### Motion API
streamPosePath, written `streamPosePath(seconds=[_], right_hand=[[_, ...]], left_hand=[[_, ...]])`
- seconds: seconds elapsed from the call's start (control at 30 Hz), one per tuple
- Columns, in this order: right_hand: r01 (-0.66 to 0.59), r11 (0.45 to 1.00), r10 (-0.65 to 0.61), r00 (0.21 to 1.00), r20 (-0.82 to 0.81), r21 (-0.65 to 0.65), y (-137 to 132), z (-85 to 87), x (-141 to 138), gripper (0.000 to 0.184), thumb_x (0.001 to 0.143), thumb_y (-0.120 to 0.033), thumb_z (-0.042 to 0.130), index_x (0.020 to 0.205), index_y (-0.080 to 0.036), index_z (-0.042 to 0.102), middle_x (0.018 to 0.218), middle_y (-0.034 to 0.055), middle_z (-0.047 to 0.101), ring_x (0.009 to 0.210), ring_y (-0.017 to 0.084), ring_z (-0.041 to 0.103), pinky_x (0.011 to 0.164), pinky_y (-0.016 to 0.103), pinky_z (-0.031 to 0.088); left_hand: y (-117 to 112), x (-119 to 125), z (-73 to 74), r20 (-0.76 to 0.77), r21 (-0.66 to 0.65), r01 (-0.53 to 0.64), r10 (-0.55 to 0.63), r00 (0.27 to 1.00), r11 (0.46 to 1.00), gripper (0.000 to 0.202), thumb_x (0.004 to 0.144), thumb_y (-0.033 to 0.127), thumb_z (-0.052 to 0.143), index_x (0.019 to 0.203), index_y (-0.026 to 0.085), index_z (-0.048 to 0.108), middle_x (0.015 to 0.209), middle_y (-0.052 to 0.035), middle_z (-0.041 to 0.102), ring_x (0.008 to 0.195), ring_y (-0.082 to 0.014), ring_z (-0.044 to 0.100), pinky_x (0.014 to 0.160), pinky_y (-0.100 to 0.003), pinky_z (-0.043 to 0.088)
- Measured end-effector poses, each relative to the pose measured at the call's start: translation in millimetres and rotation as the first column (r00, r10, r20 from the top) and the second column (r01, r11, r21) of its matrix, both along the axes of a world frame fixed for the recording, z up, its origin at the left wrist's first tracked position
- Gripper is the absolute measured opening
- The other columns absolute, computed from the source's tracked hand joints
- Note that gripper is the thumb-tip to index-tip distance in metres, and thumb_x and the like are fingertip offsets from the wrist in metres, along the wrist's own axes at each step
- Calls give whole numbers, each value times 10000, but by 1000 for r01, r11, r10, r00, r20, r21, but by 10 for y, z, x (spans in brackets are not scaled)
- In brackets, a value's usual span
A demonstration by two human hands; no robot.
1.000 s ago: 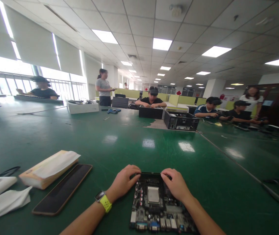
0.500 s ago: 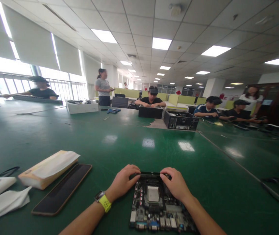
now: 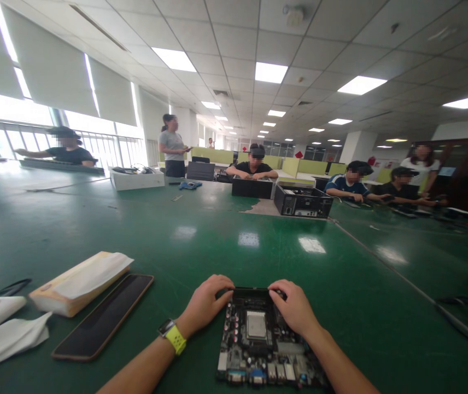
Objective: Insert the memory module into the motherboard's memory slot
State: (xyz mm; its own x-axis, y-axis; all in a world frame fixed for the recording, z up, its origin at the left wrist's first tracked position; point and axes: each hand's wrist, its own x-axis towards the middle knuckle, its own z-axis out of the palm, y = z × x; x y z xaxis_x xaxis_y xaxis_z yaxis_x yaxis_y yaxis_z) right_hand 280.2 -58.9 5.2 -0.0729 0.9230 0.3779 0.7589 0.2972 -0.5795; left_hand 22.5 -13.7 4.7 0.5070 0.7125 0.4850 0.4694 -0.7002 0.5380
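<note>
A dark motherboard (image 3: 275,350) lies flat on the green table, its port side facing me and a silver processor (image 3: 256,325) at its middle. Along its far edge stands a thin dark memory stick (image 3: 251,289). At the left end of that stick, my left hand (image 3: 207,301) is closed, thumb and fingers curved together. My right hand (image 3: 293,306) does likewise at the right end. Fingers cover both ends, so whether the stick is fully seated in its slot cannot be seen.
Left of my arm lie a phone (image 3: 105,317), a tissue pack (image 3: 80,284) and crumpled tissue (image 3: 12,339). An open computer case (image 3: 303,201) and a white box (image 3: 136,179) stand farther back. Cables (image 3: 467,317) lie at right. Several people are around the table.
Almost nothing differs. Both hands keep their places at the memory stick, and the left thumb has shifted very slightly. The view has moved a touch.
</note>
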Motion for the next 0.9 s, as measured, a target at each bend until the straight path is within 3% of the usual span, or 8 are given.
streamPosePath(seconds=[0.9], right_hand=[[18, 1000, -18, 1000, -19, 6, -41, 45, -28, 194, 818, -279, 529, 912, -207, 683, 964, 46, 680, 943, 207, 581, 875, 324, 419]], left_hand=[[8, 3, -9, 2, 12, 8, -8, 1000, 1000, 129, 892, 231, 522, 873, 206, 647, 972, -39, 662, 937, -186, 590, 866, -313, 459]])
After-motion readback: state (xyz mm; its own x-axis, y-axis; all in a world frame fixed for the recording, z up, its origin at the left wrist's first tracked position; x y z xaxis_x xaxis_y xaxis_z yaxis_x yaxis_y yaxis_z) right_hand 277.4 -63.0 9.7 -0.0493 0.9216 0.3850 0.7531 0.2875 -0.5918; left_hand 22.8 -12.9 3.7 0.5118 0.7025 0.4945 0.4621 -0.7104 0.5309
